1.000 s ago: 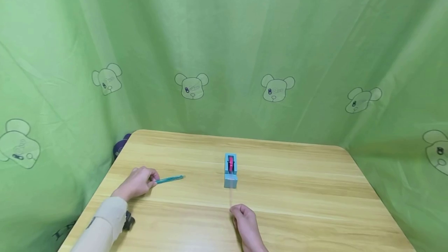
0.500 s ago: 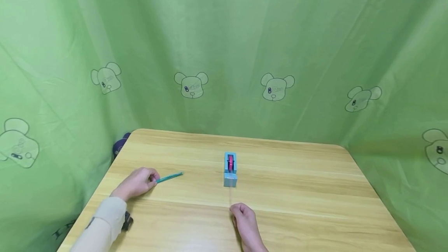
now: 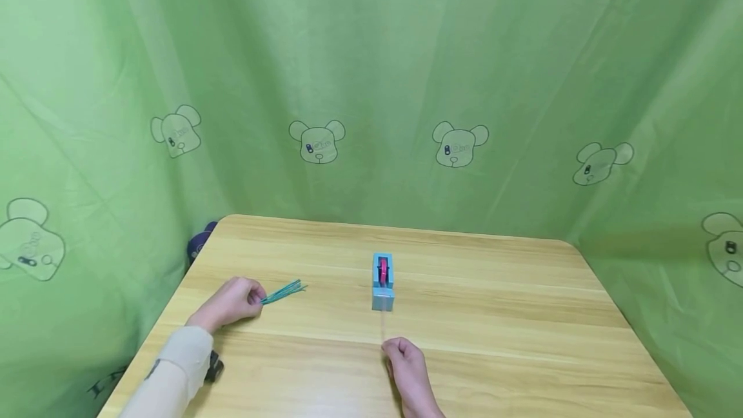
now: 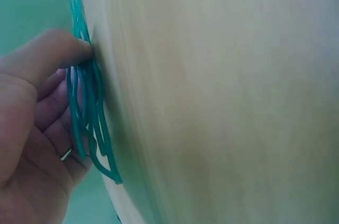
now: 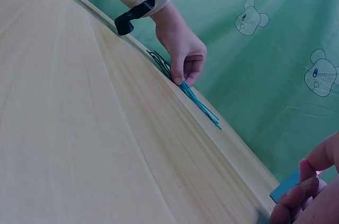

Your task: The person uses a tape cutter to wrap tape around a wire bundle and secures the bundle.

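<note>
At the left of the table, my left hand pinches a bundle of thin teal strands. Their free ends fan out to the right. Up close in the left wrist view, the strands pass between thumb and fingers, some bent into loops; their exact kind is unclear. My right hand pinches the end of a clear tape strip. That strip runs taut from a light blue tape dispenser with a pink-cored roll. In the right wrist view, the dispenser is partly hidden by the right hand.
The wooden table has a rounded far edge. Behind and on both sides hangs a green curtain with bear-head prints. A black camera mount sits on the left wrist, under a light sleeve.
The teal strands have spread from a narrow bundle into a fan at their right end. The left hand has barely shifted. The right hand and the dispenser stay in place.
</note>
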Available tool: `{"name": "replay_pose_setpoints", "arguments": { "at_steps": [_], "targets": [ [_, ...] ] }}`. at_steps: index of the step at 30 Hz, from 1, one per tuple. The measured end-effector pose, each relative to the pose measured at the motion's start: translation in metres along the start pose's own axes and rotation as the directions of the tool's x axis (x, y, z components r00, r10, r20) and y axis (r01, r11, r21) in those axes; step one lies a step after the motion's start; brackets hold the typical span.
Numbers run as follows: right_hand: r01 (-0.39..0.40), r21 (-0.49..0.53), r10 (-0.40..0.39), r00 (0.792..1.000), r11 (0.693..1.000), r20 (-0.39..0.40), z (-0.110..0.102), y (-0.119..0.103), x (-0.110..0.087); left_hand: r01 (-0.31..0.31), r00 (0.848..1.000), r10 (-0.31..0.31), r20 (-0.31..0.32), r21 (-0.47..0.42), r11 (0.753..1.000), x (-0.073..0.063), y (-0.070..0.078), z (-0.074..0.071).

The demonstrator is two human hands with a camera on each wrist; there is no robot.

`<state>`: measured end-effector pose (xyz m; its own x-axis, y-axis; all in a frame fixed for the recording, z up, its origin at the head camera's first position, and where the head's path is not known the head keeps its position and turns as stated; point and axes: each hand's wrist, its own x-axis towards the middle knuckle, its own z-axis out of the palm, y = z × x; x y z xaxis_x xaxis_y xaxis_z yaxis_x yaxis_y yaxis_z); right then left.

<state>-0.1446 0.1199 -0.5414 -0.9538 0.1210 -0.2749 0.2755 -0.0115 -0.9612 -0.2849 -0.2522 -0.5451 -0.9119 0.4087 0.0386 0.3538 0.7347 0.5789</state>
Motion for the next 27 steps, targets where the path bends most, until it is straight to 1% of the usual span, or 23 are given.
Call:
{"name": "replay_pose_setpoints", "arguments": {
  "at_steps": [5,12,16,19,23,25,27],
  "targets": [
    [0.012,0.003,-0.012,1.000,1.000,-0.008,-0.0004,0.0001,-0.0001,-0.025,1.000,0.025,0.001,0.000,1.000,0.0023,-0.0023,0.0023],
    [0.008,0.012,-0.008,1.000,1.000,-0.004,-0.0004,0.0013,0.0006,-0.001,1.000,0.002,0.018,-0.065,0.998,0.0021,-0.0034,0.0017],
    [0.007,0.003,-0.007,1.000,1.000,-0.008,-0.0002,0.0021,0.0014,0.001,1.000,-0.001,0.004,-0.070,0.998,0.0026,-0.0014,-0.0015],
    [0.012,-0.006,-0.012,1.000,1.000,-0.016,-0.0003,0.0026,0.0026,-0.004,1.000,0.003,-0.009,-0.101,0.995,0.0041,-0.0006,-0.0041],
    [0.014,-0.008,-0.014,1.000,1.000,-0.022,-0.0005,0.0031,0.0031,-0.007,1.000,0.006,-0.008,-0.141,0.990,0.0043,-0.0023,-0.0056],
    [0.014,-0.010,-0.014,1.000,1.000,-0.021,-0.0007,0.0032,0.0023,0.003,1.000,-0.004,-0.008,-0.137,0.991,0.0034,-0.0039,-0.0051],
    [0.012,-0.011,-0.013,1.000,1.000,-0.019,-0.0007,0.0031,0.0011,-0.001,1.000,0.000,-0.012,-0.116,0.993,0.0022,-0.0049,-0.0043]
  ]
}}
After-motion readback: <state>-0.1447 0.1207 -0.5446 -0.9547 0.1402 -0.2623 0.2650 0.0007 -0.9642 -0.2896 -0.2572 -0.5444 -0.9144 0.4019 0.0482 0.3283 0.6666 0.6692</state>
